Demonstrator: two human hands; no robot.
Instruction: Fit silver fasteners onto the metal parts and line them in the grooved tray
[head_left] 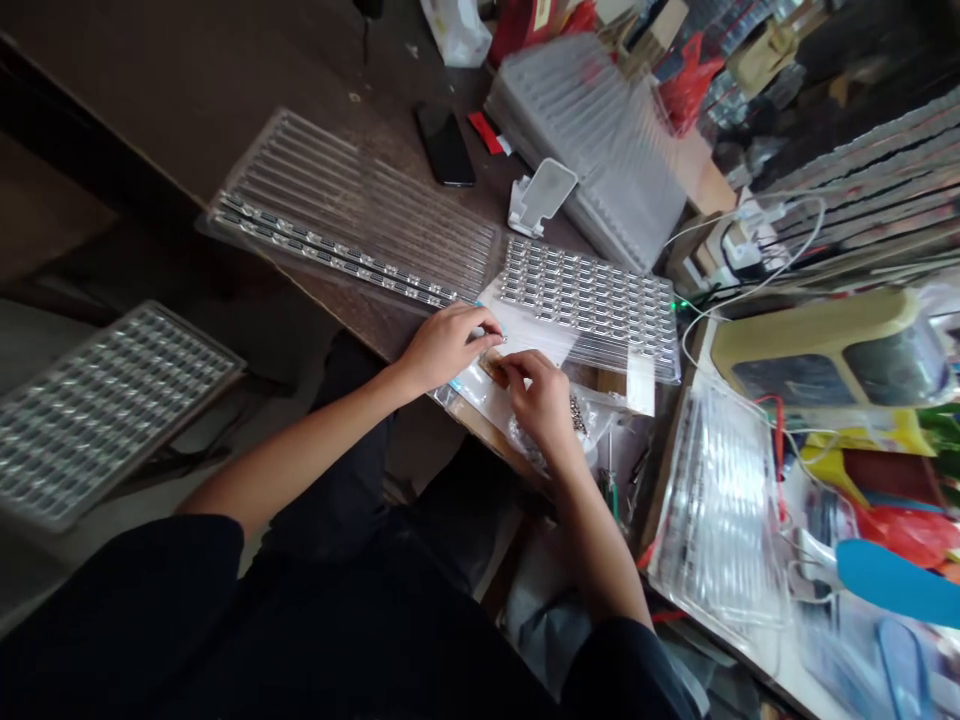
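My left hand (448, 350) is over the front edge of the desk, thumb and fingertips pinched together. A tiny shiny bit shows at their tips, too small to name. Facing it, my right hand (541, 398) also has its fingers closed, at a small brownish-orange piece (493, 368) on white paper (536, 335); what is between those fingertips is hidden. Just beyond my hands stands a clear ribbed tray (592, 300) filled with rows of small metal parts. A longer ribbed tray (360, 190), with metal parts in its front rows, reaches left.
A plastic bag of small metal parts (577, 415) lies beside my right wrist. Behind are a black phone (444, 145), a white stand (544, 195) and stacked clear trays (592, 130). A screwdriver (610, 470) lies right. Another filled tray (112, 410) sits lower left.
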